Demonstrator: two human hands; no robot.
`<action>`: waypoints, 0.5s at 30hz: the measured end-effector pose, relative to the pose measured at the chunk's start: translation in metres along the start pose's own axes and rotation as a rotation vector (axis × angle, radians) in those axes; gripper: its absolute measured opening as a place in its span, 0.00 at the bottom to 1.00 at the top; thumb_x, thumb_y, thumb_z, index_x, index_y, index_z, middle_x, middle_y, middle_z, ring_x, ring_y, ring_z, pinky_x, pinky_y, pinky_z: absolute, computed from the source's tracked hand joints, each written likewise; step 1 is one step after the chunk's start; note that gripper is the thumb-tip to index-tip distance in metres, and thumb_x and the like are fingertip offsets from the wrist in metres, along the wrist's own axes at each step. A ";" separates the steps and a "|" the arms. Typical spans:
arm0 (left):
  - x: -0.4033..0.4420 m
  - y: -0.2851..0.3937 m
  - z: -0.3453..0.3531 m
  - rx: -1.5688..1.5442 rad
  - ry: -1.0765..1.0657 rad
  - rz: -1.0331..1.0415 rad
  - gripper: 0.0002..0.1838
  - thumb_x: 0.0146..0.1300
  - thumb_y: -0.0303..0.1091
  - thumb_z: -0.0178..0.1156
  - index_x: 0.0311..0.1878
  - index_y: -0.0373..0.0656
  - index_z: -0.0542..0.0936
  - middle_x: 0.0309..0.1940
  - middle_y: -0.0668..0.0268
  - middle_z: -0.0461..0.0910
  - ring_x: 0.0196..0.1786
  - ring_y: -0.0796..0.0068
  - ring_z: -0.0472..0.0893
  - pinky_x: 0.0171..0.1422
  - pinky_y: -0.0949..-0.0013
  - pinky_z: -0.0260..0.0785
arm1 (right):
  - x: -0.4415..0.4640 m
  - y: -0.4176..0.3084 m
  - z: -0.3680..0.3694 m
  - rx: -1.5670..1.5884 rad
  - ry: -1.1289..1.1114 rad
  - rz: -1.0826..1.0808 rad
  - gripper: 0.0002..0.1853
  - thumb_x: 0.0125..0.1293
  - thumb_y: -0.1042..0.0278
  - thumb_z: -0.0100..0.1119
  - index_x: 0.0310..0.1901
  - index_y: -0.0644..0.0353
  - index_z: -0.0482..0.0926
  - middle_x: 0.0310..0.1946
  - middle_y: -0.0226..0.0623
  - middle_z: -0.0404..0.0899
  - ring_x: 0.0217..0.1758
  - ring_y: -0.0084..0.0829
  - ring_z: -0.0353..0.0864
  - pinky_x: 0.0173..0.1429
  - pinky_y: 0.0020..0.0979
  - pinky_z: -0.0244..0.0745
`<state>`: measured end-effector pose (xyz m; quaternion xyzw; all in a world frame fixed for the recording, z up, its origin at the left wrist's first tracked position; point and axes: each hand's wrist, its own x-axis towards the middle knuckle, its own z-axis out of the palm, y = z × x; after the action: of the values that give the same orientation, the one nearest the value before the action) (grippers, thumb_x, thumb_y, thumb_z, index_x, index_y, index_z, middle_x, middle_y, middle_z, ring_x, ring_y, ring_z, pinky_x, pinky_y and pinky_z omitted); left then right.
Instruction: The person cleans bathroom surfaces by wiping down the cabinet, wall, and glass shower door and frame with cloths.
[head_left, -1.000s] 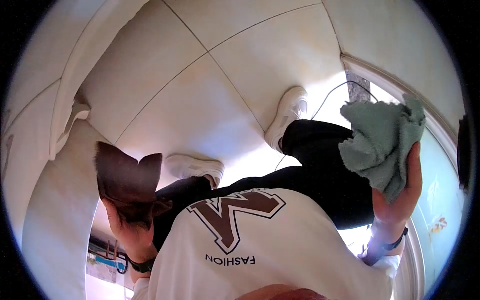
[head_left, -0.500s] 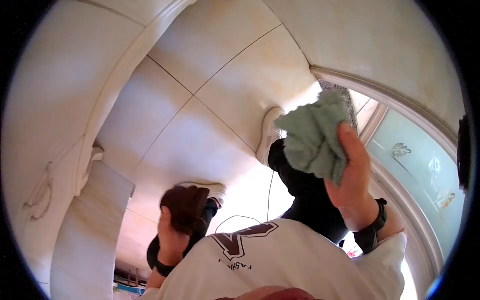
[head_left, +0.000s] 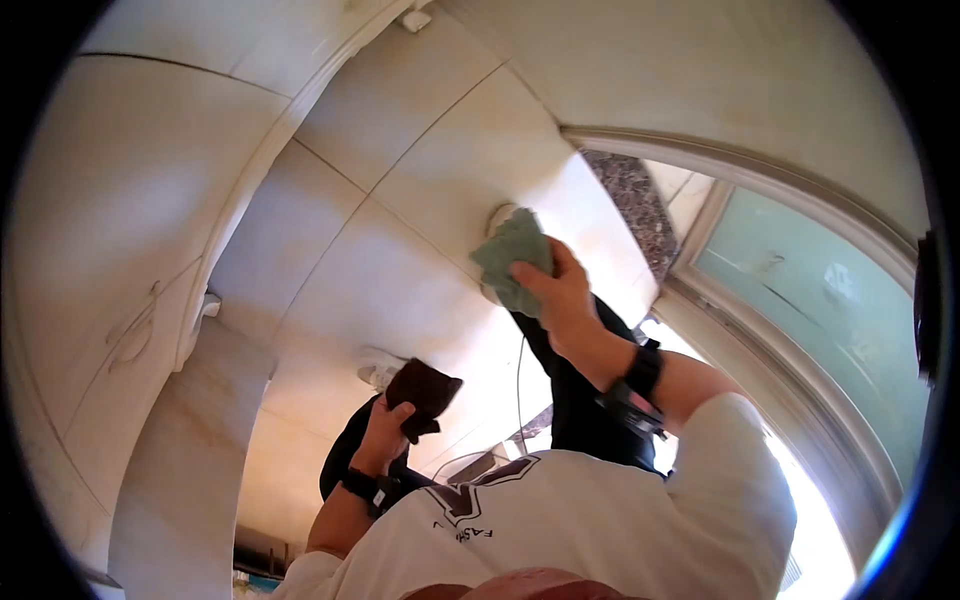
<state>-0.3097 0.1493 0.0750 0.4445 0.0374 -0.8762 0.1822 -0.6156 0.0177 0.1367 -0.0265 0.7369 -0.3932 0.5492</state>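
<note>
My right hand (head_left: 570,305) is closed around a crumpled pale green cloth (head_left: 512,258), thumb on top, held out in front of me above my shoe and leg. Lower on the left, my left hand (head_left: 380,438) grips a folded dark brown cloth (head_left: 424,390), with the thumb lying against its near edge. The two cloths are apart. Each wrist wears a black band with a small device. The fingers under both cloths are partly hidden.
Pale tiled floor (head_left: 400,240) lies below. White cabinet fronts (head_left: 150,230) run along the left, beside a stone-patterned panel (head_left: 190,450). A framed frosted glass door (head_left: 820,290) stands on the right, near a speckled dark threshold (head_left: 635,205). A thin cord (head_left: 520,390) trails by my legs.
My right hand has swung leftward with the green cloth. My left hand has come slightly right and up with the brown cloth. The view has shifted, showing more of the threshold.
</note>
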 end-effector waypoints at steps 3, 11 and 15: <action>-0.010 -0.009 0.004 0.019 0.154 -0.022 0.27 0.60 0.30 0.65 0.62 0.34 0.69 0.53 0.58 0.78 0.48 0.63 0.82 0.48 0.62 0.81 | 0.014 0.031 -0.030 -0.284 -0.005 -0.176 0.24 0.58 0.73 0.65 0.57 0.67 0.73 0.45 0.44 0.81 0.47 0.32 0.81 0.51 0.30 0.76; -0.156 0.047 0.094 0.212 0.222 0.058 0.30 0.73 0.50 0.48 0.64 0.32 0.66 0.58 0.53 0.74 0.59 0.57 0.76 0.61 0.58 0.72 | -0.027 0.026 -0.111 -0.600 0.375 -0.376 0.20 0.64 0.61 0.56 0.55 0.58 0.75 0.44 0.53 0.81 0.50 0.51 0.81 0.53 0.42 0.74; -0.215 0.060 0.125 0.131 0.250 0.068 0.26 0.73 0.50 0.48 0.64 0.40 0.68 0.55 0.58 0.77 0.52 0.61 0.80 0.51 0.56 0.78 | -0.068 -0.033 -0.190 -0.134 0.552 -0.394 0.13 0.65 0.65 0.56 0.47 0.62 0.77 0.41 0.36 0.80 0.44 0.28 0.76 0.51 0.32 0.72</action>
<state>-0.2682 0.1266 0.3269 0.5621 -0.0124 -0.8080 0.1763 -0.7589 0.1316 0.2268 -0.0969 0.8626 -0.4347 0.2399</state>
